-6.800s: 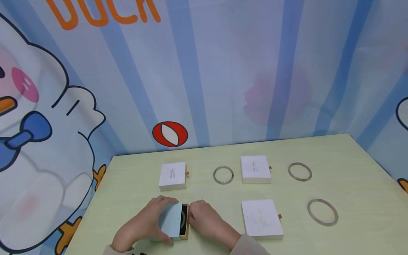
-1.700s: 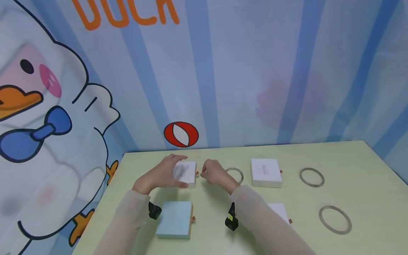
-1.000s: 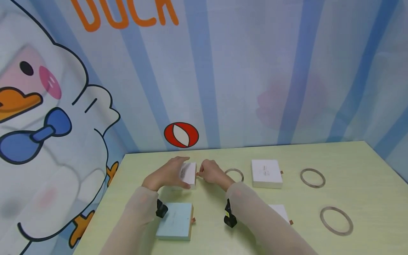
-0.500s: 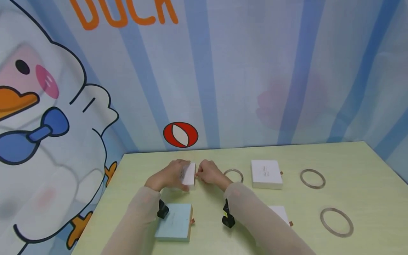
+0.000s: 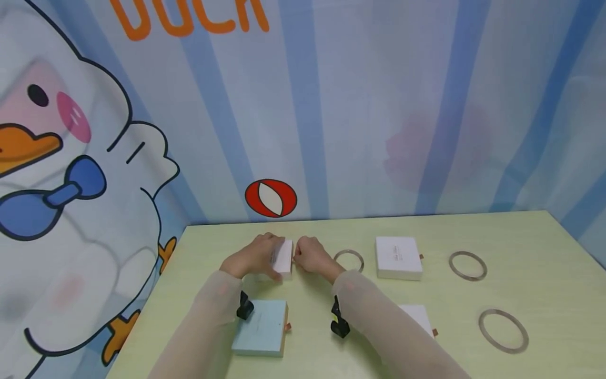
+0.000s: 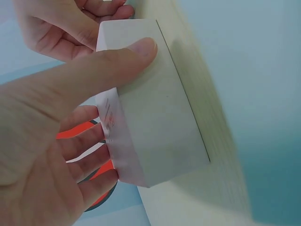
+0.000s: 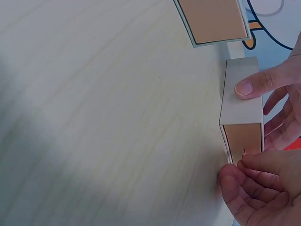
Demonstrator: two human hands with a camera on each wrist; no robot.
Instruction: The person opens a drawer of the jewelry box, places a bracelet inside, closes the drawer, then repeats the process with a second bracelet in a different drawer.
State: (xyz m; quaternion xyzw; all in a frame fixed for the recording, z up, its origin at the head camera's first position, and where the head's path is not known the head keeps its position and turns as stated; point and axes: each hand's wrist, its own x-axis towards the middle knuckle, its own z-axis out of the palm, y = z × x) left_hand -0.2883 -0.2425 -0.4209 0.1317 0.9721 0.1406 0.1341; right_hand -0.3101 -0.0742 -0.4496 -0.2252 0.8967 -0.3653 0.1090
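Observation:
My left hand (image 5: 255,258) grips a small white drawer box (image 5: 283,259) at the back left of the table. In the left wrist view its thumb lies along one side wall, with the fingers on the printed top. On the box's right end, my right hand (image 5: 314,257) pinches the small pull tab (image 7: 244,152) of the tan drawer front (image 7: 241,136). That drawer sits flush in its sleeve. A grey bangle (image 5: 349,258) lies just right of the right hand, partly hidden by it.
Nearer stands a light blue box (image 5: 259,329) with an orange tab, its drawer in. To the right are a white box (image 5: 399,258), another white box (image 5: 418,315) mostly behind the right sleeve, and two bangles (image 5: 467,266) (image 5: 503,331). A printed cloth backdrop (image 5: 360,105) rises behind the table.
Earlier both hands were at the blue box, its drawer partly out with a bangle inside. They have moved to the back white box; the left has gripped it and the right has reached its tab.

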